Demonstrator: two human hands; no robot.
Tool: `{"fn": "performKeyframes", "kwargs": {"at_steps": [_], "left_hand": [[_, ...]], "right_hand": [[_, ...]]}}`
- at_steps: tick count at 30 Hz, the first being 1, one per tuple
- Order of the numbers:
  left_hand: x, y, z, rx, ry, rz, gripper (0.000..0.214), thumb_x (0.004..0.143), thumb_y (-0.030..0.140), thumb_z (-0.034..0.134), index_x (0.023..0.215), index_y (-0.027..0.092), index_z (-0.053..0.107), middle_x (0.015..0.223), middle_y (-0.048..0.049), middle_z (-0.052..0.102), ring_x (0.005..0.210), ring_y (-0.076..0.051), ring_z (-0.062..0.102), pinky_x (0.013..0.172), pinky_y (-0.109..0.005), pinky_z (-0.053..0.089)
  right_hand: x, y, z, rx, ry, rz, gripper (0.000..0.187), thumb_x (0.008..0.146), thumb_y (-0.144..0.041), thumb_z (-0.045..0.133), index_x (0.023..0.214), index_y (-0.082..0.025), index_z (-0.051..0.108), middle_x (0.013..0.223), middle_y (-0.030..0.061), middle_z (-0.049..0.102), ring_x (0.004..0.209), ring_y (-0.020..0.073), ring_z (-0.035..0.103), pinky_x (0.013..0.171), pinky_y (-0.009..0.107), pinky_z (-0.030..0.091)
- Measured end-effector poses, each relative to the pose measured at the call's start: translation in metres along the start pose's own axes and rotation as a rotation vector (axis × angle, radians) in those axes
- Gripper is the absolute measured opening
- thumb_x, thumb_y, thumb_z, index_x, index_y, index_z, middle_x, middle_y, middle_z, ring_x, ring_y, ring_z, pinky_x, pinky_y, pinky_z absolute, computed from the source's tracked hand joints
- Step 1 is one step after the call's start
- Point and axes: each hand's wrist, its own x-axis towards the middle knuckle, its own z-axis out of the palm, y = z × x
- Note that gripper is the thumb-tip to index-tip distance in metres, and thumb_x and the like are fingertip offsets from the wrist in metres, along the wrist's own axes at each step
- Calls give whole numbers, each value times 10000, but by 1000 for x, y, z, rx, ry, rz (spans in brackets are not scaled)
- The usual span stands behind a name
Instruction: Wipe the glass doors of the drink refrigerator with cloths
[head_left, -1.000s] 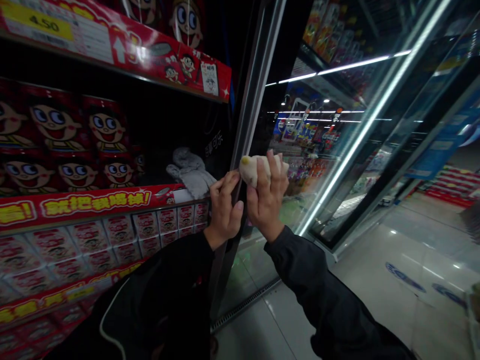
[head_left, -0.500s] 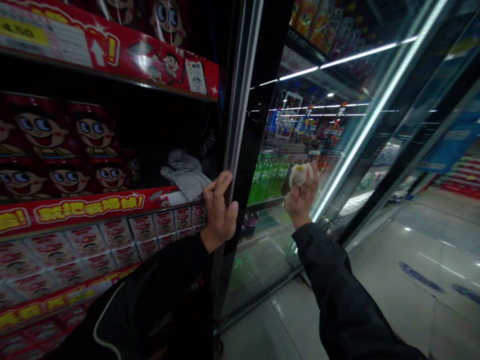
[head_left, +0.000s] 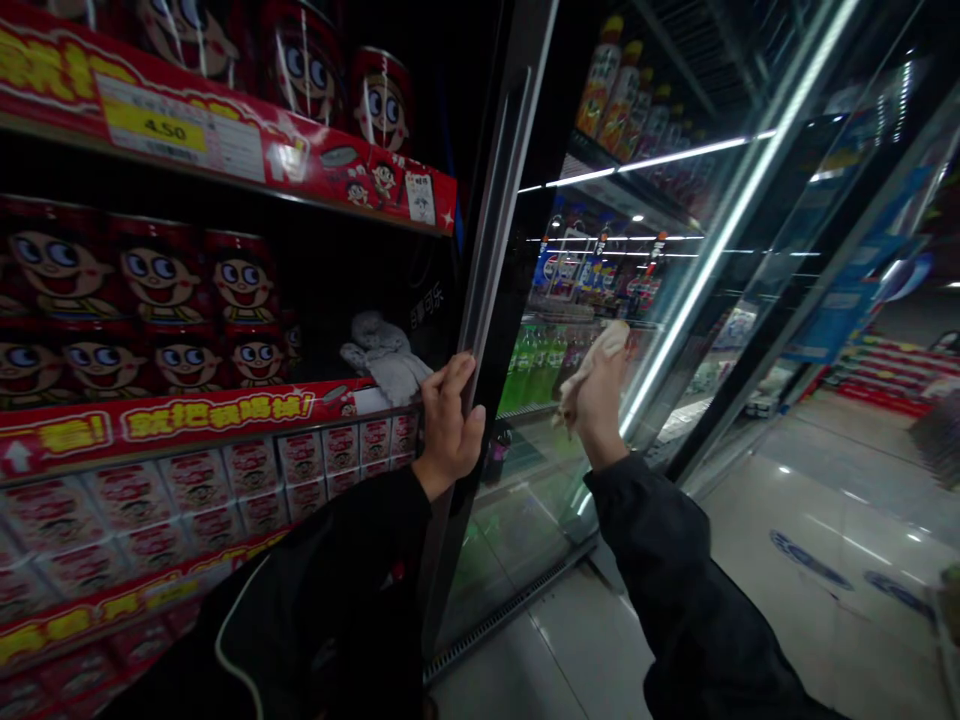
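Observation:
My left hand is at the edge of an open glass cooler door, beside its metal handle strip. Its fingers bend against the frame and the thumb stands apart on the near side. My right hand is closed around a crumpled whitish cloth and holds it against the glass. Part of the cloth is hidden by the fingers. A grey-white cloth lies bunched on the shelf just left of my left hand.
Red cans with cartoon faces stand on the cooler shelves at left, with small boxed drinks below. A red price strip edges the upper shelf. Green bottles show through the glass. Tiled floor spreads to the right.
The right hand has turned on the glass, so the cloth now shows as a slanted strip. The left hand keeps its place at the door edge. The view has shifted slightly.

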Motion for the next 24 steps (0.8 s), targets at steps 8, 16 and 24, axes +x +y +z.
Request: {"fn": "performKeyframes", "kwargs": {"at_steps": [8,16,24], "left_hand": [[-1,-1,1,-20,16,10,597,1186,458,364,1752,272,345,1649,-144,578,1490,-278,529,1212,-468,484],[-3,0,1,22,14,-27,598,1164,473,345,1715,246,388,1561,-157,607,1404,-318,562,1143,-520,523],[1,4,1,-22,15,-26,625,1143,441,443,1742,276,377,1643,-131,568,1436,-292,547,1187,-480,492]], "right_hand": [[-84,-76,55,-301,-75,-867,681,1152,-404,367,1801,-325,177,1866,125,285,1773,331,186,1402,692,207],[-81,-47,52,-329,-50,-1112,713,1103,-292,437,1789,-351,251,1835,105,368,1742,345,290,1339,619,371],[-18,33,22,-300,89,-946,661,1104,-340,392,1758,-280,319,1778,168,429,1689,352,394,1338,687,367]]}}
